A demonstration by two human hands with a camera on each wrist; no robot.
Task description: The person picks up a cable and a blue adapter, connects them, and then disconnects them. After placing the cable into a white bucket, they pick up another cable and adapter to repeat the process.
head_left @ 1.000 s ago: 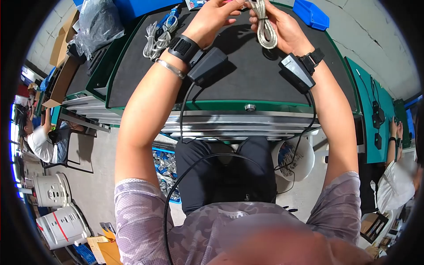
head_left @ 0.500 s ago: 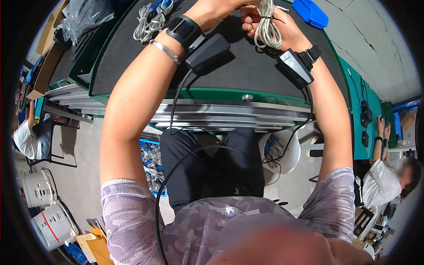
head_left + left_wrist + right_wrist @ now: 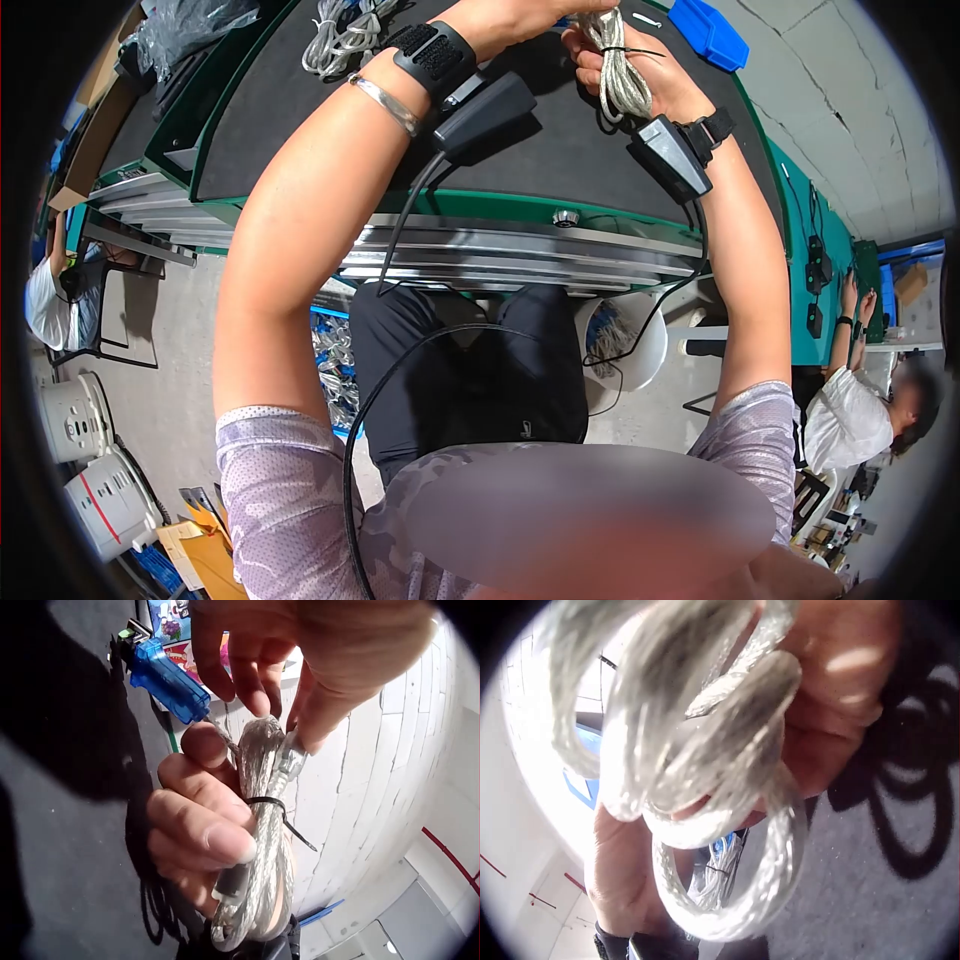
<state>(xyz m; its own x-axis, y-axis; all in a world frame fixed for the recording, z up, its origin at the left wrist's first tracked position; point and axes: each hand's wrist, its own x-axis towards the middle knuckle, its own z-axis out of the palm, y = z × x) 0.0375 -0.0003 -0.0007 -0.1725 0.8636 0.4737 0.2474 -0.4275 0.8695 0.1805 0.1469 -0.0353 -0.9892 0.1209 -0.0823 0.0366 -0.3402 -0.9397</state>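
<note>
Your right hand (image 3: 196, 825) is wrapping its fingers round a coiled silver cable bundle (image 3: 259, 855), clenching it at mid-length with the thumb lying beside it. Your left hand (image 3: 322, 652) is pinching the bundle's top end, where a metal plug (image 3: 289, 759) is sticking out. A thin black tie (image 3: 264, 801) is circling the coil just above your right fingers, its loose tail jutting sideways.

The bundle's long axis is running away from you: the looped end is pointing back toward your right wrist and the plug end is pointing toward the far edge of the bench (image 3: 300, 130). You are holding it up over the bench's black mat, near the far side. A blue connector (image 3: 169, 681) is lying just behind your hands. Further out, another grey cable coil (image 3: 338, 38) is resting at the far left, and a blue bin (image 3: 708, 30) is sitting at the far right.
</note>
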